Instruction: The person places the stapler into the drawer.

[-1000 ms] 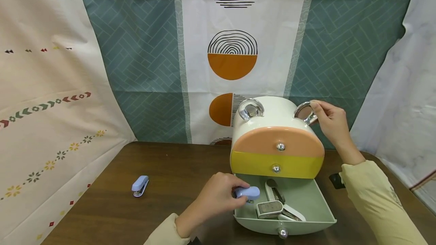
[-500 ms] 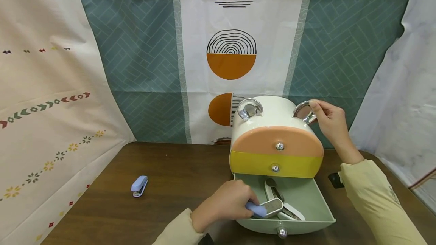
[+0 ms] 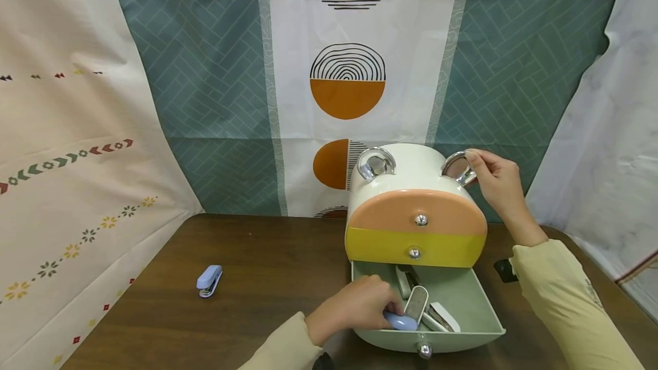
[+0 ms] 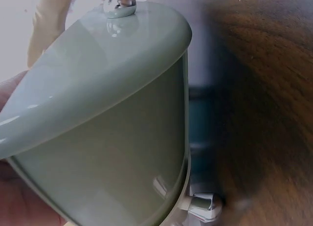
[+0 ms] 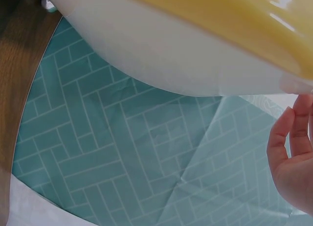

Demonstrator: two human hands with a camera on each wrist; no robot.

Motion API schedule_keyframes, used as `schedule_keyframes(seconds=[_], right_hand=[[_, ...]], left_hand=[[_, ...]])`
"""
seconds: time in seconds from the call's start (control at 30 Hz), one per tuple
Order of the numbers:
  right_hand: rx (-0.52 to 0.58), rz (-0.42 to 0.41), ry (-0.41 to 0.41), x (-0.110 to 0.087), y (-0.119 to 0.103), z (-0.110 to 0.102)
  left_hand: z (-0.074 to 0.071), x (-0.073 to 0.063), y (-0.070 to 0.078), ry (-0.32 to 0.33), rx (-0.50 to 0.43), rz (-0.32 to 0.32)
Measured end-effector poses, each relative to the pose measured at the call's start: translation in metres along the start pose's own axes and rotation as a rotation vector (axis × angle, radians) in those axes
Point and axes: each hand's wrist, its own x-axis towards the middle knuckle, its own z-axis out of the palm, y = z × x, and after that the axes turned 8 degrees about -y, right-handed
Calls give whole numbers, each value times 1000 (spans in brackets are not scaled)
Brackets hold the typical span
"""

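A small cabinet with a white body (image 3: 413, 164) stands on the table, its lowest, pale green drawer (image 3: 480, 307) pulled out. My left hand (image 3: 367, 304) is in the drawer's front left part and grips a light blue mini stapler (image 3: 401, 321), partly hidden by the fingers. Beside the stapler lie a grey-topped white piece (image 3: 416, 303) and a white stapler-like piece (image 3: 444, 317); a further white piece (image 3: 403, 281) is farther back. My right hand (image 3: 501, 187) pinches the chrome ring-shaped ear (image 3: 454, 167) on the cabinet's top right. In the left wrist view, the drawer front (image 4: 98, 74) hides most of that hand.
A second light blue stapler (image 3: 209, 280) lies on the brown table (image 3: 267, 250) at the left. Above the open drawer are a yellow drawer (image 3: 382, 246) and an orange drawer (image 3: 382, 210), both closed. Patterned cloths (image 3: 216, 73) hang behind and at the sides.
My left hand has moved right and forward over the drawer with the blue stapler. The grey-topped piece has turned to a steeper slant. My right hand stays on the ear.
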Motion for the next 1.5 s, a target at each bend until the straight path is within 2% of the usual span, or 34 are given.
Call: schedule_keyframes(seconds=[0.23,0.47,0.57,0.73,0.9,1.07,1.3,1.5], right_hand=[[9,-3,5,0,0,0],[13,-2,5,0,0,1],[12,6,-1,0,1,1],[11,7,-4,0,2,2],[3,7,8,0,0,1],[-1,2,4,0,-1,0],[-6,6,5,-2,0,-1],[-4,0,-1,-1,0,-1]], left_hand=[[1,6,2,-52,-26,-31],[0,8,3,-78,-34,-56],[0,7,3,-77,-43,-56],[-3,0,-1,-45,-113,-28],[-11,-14,-10,21,-222,-16],[-20,-33,-19,128,-325,-58],[-21,-65,-42,305,-404,-168],[-15,-103,-71,462,-332,-324]])
